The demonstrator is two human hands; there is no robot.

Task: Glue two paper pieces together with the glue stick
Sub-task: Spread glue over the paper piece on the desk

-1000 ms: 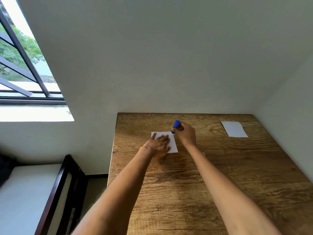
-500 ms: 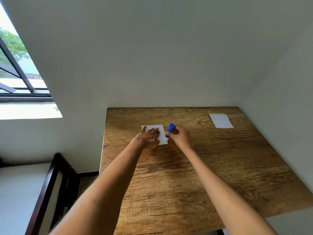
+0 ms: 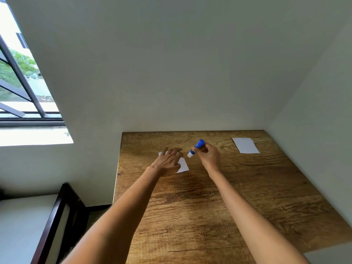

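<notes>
White walls [image 3: 171, 73], barred window [image 3: 21, 86], wooden table [image 3: 238, 197], daylight

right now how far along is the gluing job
Done: the glue stick is uncapped, its white tip pointing down, in the right hand.
In hand: the left hand lies flat on the near paper; the tip is beside that sheet's far right corner, though contact can't be told.
Left: the second paper lies apart at the table's far right, not yet joined.

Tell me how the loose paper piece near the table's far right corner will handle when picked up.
The paper piece looks thin, so probably light and floppy. It lies flat on the wooden table, so lifting an edge may be fiddly. Pushed, it would likely slide rather than roll.
</notes>
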